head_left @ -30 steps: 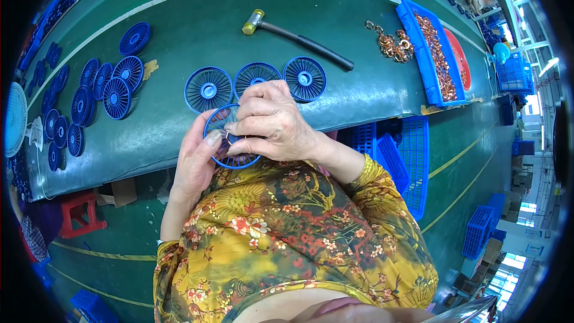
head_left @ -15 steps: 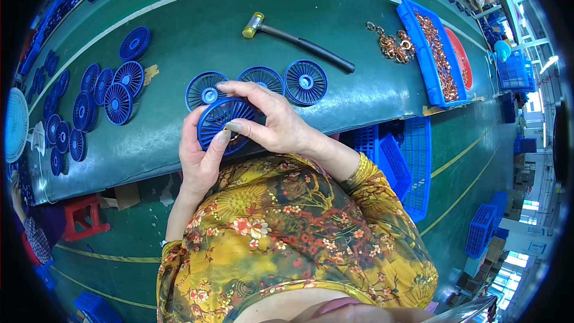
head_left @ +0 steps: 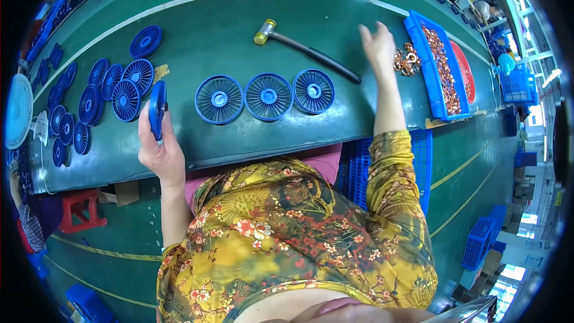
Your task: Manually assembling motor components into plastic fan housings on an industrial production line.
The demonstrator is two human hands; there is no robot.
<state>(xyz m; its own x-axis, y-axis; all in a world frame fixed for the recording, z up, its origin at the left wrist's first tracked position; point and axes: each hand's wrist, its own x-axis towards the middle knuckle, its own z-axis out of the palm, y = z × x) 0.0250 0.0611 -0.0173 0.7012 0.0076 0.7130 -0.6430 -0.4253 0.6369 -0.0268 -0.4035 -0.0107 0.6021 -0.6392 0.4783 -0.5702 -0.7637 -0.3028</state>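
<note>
My left hand (head_left: 162, 154) is closed on a blue spoked plastic disc (head_left: 157, 109), held edge-on above the near side of the green table. Far to the right, my right hand (head_left: 379, 49) reaches over the table with thumb and fingers apart and nothing visible in them. Just beside it lies a small pile of copper-coloured rings (head_left: 408, 61). Three more spoked discs stand in a row between my hands: a left one (head_left: 219, 99), a middle one (head_left: 268, 96) and a right one (head_left: 314, 91). Beyond them rests a hammer (head_left: 311, 52) with a yellowish head and black grip.
A blue tray (head_left: 440, 81) full of copper-coloured pieces sits at the right table end, with a red round dish (head_left: 463, 72) behind it. Several spoked discs (head_left: 127, 100) cluster at the left. Blue crates (head_left: 357, 170) stand below the near edge; a red stool (head_left: 82, 210) is lower left.
My hands have parted. The left carried the disc left and turned it edge-on; the right let go and moved out to the right, near the loose rings.
</note>
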